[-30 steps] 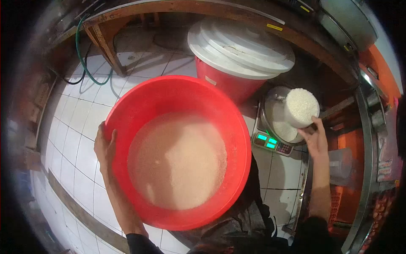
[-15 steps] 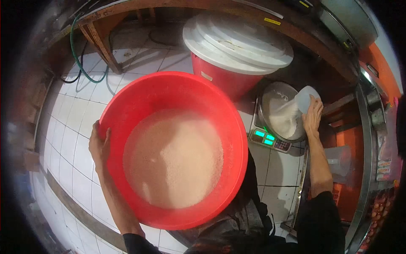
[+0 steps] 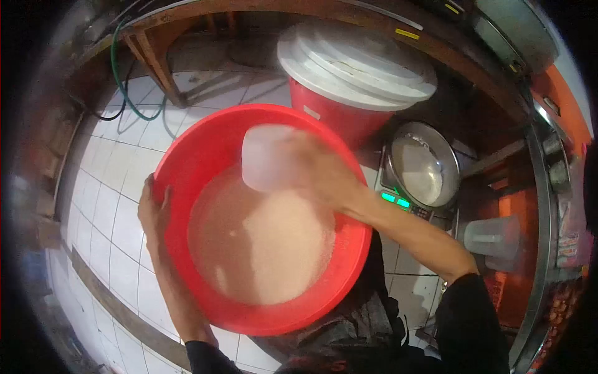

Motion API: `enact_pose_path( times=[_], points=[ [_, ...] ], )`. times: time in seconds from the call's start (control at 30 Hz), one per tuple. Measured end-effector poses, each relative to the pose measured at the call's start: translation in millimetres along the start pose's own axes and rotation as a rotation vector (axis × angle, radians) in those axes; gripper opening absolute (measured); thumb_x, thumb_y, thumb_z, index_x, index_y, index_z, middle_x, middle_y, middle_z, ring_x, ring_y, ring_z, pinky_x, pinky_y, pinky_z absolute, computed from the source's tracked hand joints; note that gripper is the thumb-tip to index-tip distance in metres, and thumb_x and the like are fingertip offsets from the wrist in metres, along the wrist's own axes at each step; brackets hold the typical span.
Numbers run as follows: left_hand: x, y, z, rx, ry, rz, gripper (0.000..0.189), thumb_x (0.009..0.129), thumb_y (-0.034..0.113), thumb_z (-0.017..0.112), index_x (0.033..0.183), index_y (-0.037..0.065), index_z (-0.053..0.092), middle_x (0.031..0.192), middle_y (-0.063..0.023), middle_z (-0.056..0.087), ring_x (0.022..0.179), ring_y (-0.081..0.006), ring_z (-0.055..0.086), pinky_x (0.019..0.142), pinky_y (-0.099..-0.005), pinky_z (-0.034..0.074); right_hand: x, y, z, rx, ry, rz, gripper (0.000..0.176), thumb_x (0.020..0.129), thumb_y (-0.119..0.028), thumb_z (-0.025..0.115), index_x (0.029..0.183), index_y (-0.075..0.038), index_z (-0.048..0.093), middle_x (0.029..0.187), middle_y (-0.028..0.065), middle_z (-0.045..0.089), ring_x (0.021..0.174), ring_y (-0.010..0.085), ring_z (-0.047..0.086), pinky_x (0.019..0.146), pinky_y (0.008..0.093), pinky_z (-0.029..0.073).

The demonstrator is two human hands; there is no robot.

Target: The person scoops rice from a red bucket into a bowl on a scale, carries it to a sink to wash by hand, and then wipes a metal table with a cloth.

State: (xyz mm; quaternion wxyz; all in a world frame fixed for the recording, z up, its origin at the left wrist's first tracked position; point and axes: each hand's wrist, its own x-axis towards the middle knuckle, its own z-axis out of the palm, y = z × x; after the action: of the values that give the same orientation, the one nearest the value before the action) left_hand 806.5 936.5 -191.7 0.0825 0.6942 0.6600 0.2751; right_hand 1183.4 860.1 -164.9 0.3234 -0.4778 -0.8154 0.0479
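Note:
A large red tub holds pale grainy powder. At its left rim, my left hand grips the edge. My right hand, blurred by motion, holds a whitish scoop over the powder, inside the tub's upper part. To the right, a metal bowl with pale powder in it rests on a digital scale with lit green displays.
Behind the tub stands a red bin topped with stacked white lids. A wooden table spans the back. On the right are a clear plastic jug and shelving. A green hose hangs at the left.
My right hand has moved left with the scoop, from over the metal bowl, where powder was pouring out, to over the red tub. My left hand stays on the rim.

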Motion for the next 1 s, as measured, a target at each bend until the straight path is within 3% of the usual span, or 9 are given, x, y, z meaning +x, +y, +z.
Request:
enact_pose_path(
  times=[0.13,0.23,0.3,0.4,0.53,0.63,0.7,0.83,1.0],
  points=[
    [1.9,-3.1,2.6,0.033,0.027,0.006,0.044,0.092,0.02,0.063,0.132,0.008,0.05,0.12,-0.0167,0.064,0.109,-0.0351,0.062,0.09,-0.0435,0.051,11.2,40.8,127.8,-0.276,-0.017,-0.115,0.079,0.061,-0.007,0.075,0.134,-0.005,0.043,0.129,0.0157,0.047,0.12,0.0374,0.049,0.103,0.0442,0.045],
    [6.3,-7.9,5.2,0.066,0.005,-0.013,0.043,0.092,0.022,0.064,0.13,0.009,0.05,0.119,-0.0166,0.064,0.109,-0.0347,0.063,0.09,-0.0436,0.051,-19.1,14.0,152.7,-0.396,-0.343,0.148,0.07,0.062,-0.011,0.077,0.126,-0.002,0.05,0.124,0.0164,0.052,0.114,0.0379,0.053,0.097,0.0425,0.048],
    [5.9,2.0,1.8,0.079,-0.014,-0.034,0.042,0.091,0.022,0.064,0.129,0.009,0.051,0.119,-0.0164,0.064,0.109,-0.0346,0.063,0.09,-0.0434,0.051,-28.1,-14.2,123.3,-0.124,-0.776,0.13,0.065,0.058,-0.018,0.081,0.117,-0.001,0.059,0.119,0.0191,0.058,0.111,0.0366,0.057,0.093,0.0401,0.05],
    [10.8,-0.8,1.1,0.141,-0.028,-0.056,0.041,0.091,0.023,0.064,0.128,0.009,0.051,0.119,-0.0162,0.064,0.109,-0.0344,0.063,0.091,-0.0429,0.051,-23.1,-2.9,121.0,0.095,-1.032,0.16,0.06,0.058,-0.025,0.081,0.11,0.0,0.064,0.112,0.022,0.065,0.103,0.0344,0.063,0.089,0.0393,0.053],
    [9.1,4.3,-1.3,0.126,-0.046,-0.04,0.042,0.091,0.024,0.064,0.128,0.009,0.051,0.119,-0.0161,0.064,0.109,-0.0345,0.063,0.089,-0.0431,0.052,-38.7,1.4,96.6,0.236,-1.153,0.218,0.065,0.069,-0.031,0.075,0.124,0.0,0.06,0.103,0.0252,0.068,0.096,0.0386,0.065,0.085,0.0431,0.052],
    [10.1,-14.3,11.9,0.169,-0.007,-0.047,0.043,0.091,0.025,0.064,0.129,0.01,0.051,0.119,-0.0158,0.064,0.108,-0.0342,0.063,0.089,-0.0436,0.052,-40.5,-3.3,89.0,0.433,-1.139,0.229,0.076,0.073,-0.033,0.074,0.139,-0.003,0.05,0.105,0.024,0.069,0.098,0.0334,0.067,0.084,0.0392,0.054],
    [8.6,-10.5,6.7,0.174,-0.004,-0.027,0.043,0.091,0.025,0.064,0.13,0.01,0.051,0.119,-0.0156,0.064,0.108,-0.034,0.063,0.089,-0.0437,0.052,-24.8,-9.7,70.8,0.764,-1.334,0.442,0.075,0.079,-0.031,0.071,0.145,-0.009,0.044,0.11,0.0218,0.068,0.1,0.0258,0.066,0.083,0.0363,0.055],
    [8.4,-4.3,2.5,0.176,-0.015,-0.017,0.045,0.092,0.026,0.064,0.131,0.01,0.05,0.12,-0.0157,0.064,0.109,-0.0336,0.063,0.088,-0.0436,0.052,-26.4,-6.8,40.6,0.984,-1.183,0.53,0.067,0.084,-0.028,0.068,0.144,-0.007,0.045,0.116,0.0187,0.066,0.102,0.0245,0.066,0.079,0.0364,0.058],
    [6.0,-7.3,4.1,0.149,-0.004,0.007,0.045,0.091,0.025,0.064,0.131,0.009,0.049,0.118,-0.0164,0.064,0.107,-0.0349,0.063,0.088,-0.0447,0.052,-35.7,-20.2,14.2,1.114,-0.723,0.672,0.065,0.09,-0.027,0.067,0.147,-0.01,0.041,0.114,0.0189,0.065,0.101,0.0255,0.066,0.083,0.0349,0.059]
  ],
)
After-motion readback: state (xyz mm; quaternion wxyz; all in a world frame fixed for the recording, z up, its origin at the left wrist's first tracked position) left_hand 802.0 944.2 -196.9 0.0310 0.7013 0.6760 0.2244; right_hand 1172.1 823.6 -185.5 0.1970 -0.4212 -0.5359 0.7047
